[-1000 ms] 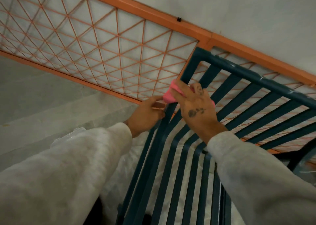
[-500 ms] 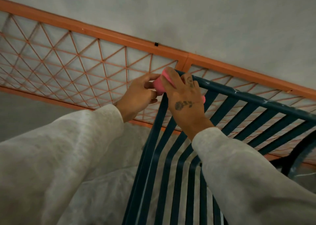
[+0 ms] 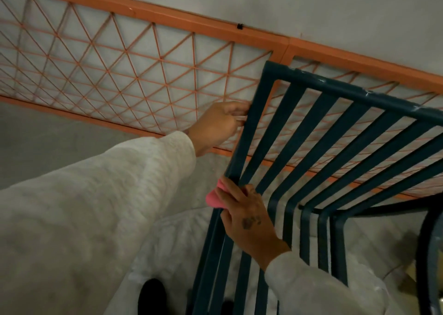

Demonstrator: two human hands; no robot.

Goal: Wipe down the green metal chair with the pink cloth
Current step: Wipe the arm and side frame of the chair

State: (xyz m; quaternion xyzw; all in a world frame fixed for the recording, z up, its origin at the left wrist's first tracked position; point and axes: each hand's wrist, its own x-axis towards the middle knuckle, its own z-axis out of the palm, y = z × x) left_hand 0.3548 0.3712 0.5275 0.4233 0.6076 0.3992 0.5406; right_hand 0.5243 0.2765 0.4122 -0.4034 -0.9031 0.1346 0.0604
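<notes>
Head view. Green metal chair (image 3: 359, 92), one: slatted back and seat standing in front of an orange lattice railing (image 3: 134, 58), its slats running past the right edge, so their full count cannot be told. Left hand (image 3: 219, 125), one: gripping the back's outer left upright partway up, fingers curling round the bar and closed tight on it. Right hand (image 3: 249, 216), one, with a small dark mark on its back: lying lower on the same outer bar, where back is bending into seat, fingers bending over the bar and clamping the pink cloth (image 3: 214, 198) against the metal. Pink cloth, one: sitting under the right hand's fingers, a folded corner sticking out to the left of the bar. White knit sleeves (image 3: 96, 219), two, covering both arms. Railing panels showing, two, meeting at one post.
</notes>
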